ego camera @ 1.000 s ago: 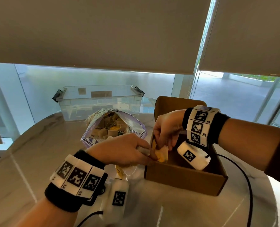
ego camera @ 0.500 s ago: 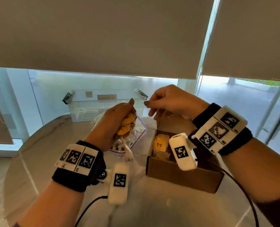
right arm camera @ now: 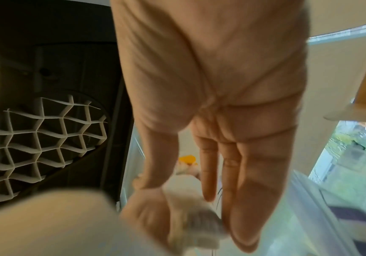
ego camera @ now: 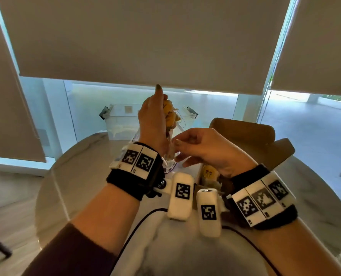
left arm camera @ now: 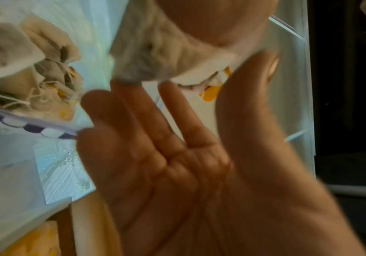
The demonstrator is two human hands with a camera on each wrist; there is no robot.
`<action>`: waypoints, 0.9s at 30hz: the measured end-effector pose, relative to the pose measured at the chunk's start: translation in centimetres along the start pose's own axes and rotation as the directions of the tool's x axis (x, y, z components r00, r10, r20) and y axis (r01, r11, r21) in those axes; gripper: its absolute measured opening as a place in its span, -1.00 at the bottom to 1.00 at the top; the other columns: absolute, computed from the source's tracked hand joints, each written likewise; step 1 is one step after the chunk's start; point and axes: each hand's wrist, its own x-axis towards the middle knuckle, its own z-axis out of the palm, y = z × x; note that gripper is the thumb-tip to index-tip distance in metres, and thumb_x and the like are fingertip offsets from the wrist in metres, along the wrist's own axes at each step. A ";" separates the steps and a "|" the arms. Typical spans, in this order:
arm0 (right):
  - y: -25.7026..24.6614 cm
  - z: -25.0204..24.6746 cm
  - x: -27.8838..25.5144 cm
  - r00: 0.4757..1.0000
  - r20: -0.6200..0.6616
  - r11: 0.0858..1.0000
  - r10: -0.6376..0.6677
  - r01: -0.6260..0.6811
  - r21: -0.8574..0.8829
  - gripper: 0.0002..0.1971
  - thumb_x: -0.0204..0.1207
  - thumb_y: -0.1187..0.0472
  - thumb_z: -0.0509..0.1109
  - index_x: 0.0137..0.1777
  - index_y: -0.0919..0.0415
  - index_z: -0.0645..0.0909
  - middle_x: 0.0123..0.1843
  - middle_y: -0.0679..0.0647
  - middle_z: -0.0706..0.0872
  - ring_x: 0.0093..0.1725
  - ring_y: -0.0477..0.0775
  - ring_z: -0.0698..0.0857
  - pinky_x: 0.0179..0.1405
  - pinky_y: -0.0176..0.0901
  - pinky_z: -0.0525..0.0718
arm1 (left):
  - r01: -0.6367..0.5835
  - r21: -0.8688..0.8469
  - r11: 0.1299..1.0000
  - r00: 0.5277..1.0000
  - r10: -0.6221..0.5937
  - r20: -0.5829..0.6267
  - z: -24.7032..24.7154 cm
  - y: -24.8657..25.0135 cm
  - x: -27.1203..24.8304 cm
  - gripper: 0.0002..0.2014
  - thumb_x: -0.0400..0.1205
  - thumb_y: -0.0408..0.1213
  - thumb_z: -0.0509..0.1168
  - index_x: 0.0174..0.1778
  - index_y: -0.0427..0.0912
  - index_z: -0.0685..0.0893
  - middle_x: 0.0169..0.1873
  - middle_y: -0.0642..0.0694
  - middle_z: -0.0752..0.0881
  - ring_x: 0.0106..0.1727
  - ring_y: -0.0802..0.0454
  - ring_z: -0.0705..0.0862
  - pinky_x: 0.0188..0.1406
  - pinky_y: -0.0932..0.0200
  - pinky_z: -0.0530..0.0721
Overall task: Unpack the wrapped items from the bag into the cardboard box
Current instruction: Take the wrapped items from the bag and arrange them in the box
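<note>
My left hand point(ego camera: 159, 110) is raised above the table and grips a bunch of wrapped items point(ego camera: 170, 116) with yellow tags; in the left wrist view they point(left arm camera: 199, 76) sit between thumb and fingers. Just below, my right hand point(ego camera: 178, 146) pinches one pale wrapped item point(right arm camera: 190, 214) hanging from the bunch, between thumb and forefinger. The bag point(ego camera: 170, 166), clear with a purple edge, is mostly hidden behind my left wrist; more wrapped items point(left arm camera: 35, 72) lie in it. The cardboard box point(ego camera: 245, 134) stands open at the right, with a yellow-tagged item point(ego camera: 208, 172) inside.
A clear plastic bin point(ego camera: 119, 124) with clip handles stands at the table's far edge by the window. The round marble table point(ego camera: 81, 176) has bare surface at the left. Cables run from both wrist units across the table's near side.
My left hand has lifted the bunch out of the bag and higher. My right hand left the box, came across to the left and took hold of one hanging item.
</note>
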 end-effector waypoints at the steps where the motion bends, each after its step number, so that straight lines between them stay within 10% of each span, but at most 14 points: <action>1: 0.1 0.2 0.1 1.000 0.002 1.000 -0.015 0.015 0.027 -0.75 0.39 0.08 0.44 0.01 0.18 0.64 -0.11 0.10 0.80 -0.17 0.01 0.79 -0.11 -0.18 0.78 | -0.048 0.029 0.998 0.999 0.048 -0.022 0.4 -0.1 0.2 -0.57 0.73 -0.01 0.09 -0.45 -0.11 0.31 -0.55 -0.09 0.31 -0.60 0.06 0.25 -0.64 0.24 0.33; 9: 0.7 -0.1 0.4 0.978 -0.200 0.996 -0.059 0.071 0.049 -0.82 0.53 0.28 0.39 0.04 0.39 0.68 -0.14 0.25 0.78 -0.25 0.06 0.78 -0.28 -0.20 0.77 | -0.101 -0.088 0.991 0.987 0.089 -0.135 1.2 -1.4 -0.1 -0.62 0.71 -0.03 0.15 -0.41 -0.10 0.38 -0.62 -0.01 0.34 -0.65 0.10 0.31 -0.57 0.19 0.34; 17: 1.7 -3.1 -0.4 0.986 -0.168 0.971 0.005 0.036 0.237 -0.86 0.52 0.38 0.35 -0.12 0.18 0.71 -0.22 0.07 0.77 -0.25 -0.02 0.71 -0.34 -0.15 0.70 | -0.079 -0.034 0.996 0.996 0.078 -0.039 -2.1 -1.6 0.5 -0.60 0.69 -0.12 0.22 -0.46 -0.10 0.32 -0.55 -0.11 0.25 -0.62 0.08 0.16 -0.65 0.24 0.19; 23: 2.0 -4.6 -0.9 0.953 -0.303 0.955 -0.034 0.120 0.273 -0.87 0.54 0.32 0.32 0.00 0.24 0.69 -0.24 0.06 0.78 -0.24 0.01 0.69 -0.36 -0.23 0.61 | 0.028 0.135 0.990 0.997 -0.037 0.064 -3.8 -0.1 0.7 -0.62 0.56 0.18 0.24 -0.36 -0.06 0.53 -0.60 0.06 0.39 -0.57 0.12 0.24 -0.57 0.25 0.20; 27: 2.0 -5.9 -1.2 0.890 -0.446 0.955 -0.093 0.207 0.214 -0.89 0.51 0.26 0.38 -0.01 0.12 0.70 -0.12 0.07 0.79 -0.07 0.10 0.68 -0.34 -0.25 0.56 | -0.011 0.120 0.993 0.992 -0.004 0.124 -4.3 0.6 0.8 -0.69 0.64 0.05 0.23 -0.29 -0.07 0.59 -0.52 0.02 0.42 -0.50 0.09 0.25 -0.54 0.21 0.12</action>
